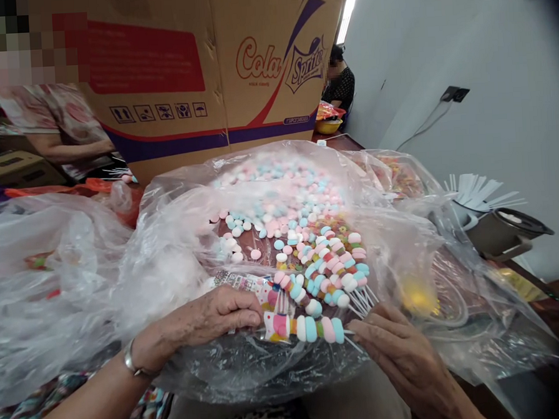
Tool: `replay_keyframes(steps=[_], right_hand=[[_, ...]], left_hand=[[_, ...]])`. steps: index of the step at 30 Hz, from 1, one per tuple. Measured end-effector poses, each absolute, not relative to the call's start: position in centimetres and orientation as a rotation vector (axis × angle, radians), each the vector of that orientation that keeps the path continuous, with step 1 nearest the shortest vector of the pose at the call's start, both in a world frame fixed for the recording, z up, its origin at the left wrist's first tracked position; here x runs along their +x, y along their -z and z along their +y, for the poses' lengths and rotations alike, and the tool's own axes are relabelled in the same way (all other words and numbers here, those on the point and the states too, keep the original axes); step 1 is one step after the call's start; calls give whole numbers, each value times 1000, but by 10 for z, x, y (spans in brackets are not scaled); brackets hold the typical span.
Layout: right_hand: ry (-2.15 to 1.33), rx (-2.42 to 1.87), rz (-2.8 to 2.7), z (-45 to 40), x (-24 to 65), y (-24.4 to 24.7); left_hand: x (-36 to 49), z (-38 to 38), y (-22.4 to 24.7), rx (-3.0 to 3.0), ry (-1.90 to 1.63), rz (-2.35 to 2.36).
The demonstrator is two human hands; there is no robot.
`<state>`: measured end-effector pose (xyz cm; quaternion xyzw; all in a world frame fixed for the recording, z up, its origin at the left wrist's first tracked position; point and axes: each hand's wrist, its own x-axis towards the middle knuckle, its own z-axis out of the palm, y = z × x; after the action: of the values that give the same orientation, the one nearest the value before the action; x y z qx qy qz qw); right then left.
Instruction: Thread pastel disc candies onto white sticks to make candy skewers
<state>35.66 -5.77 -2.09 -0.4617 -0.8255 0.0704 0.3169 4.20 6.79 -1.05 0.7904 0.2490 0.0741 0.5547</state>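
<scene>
My right hand [399, 350] pinches the white stick of a candy skewer [316, 330], strung with pink, white and blue marshmallows and gummy pieces. At the skewer's left end, my left hand [222, 312] grips a printed plastic wrapper [275, 325], whose open end surrounds the tip of the candy. Just beyond lies a bunch of finished marshmallow skewers [331, 263], their white sticks pointing toward my right hand. Loose pink, white and blue marshmallows [278, 191] are heaped behind them inside a large clear plastic bag. More printed wrappers [241, 280] lie past my left hand.
A tall cardboard box [216, 69] blocks the far side. Clear plastic sheeting [61, 246] spreads left. At right stand a holder of white sticks [475, 193] and a dark lidded jug [508, 232]. Wrapped candies [32, 410] lie lower left. Two people sit beyond the box.
</scene>
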Motion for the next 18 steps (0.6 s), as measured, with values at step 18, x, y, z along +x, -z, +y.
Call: replay_keyframes(steps=[18], right_hand=[[-215, -1152, -2238, -49, 320, 17]], left_hand=[[63, 45, -15, 2070, -24, 622]])
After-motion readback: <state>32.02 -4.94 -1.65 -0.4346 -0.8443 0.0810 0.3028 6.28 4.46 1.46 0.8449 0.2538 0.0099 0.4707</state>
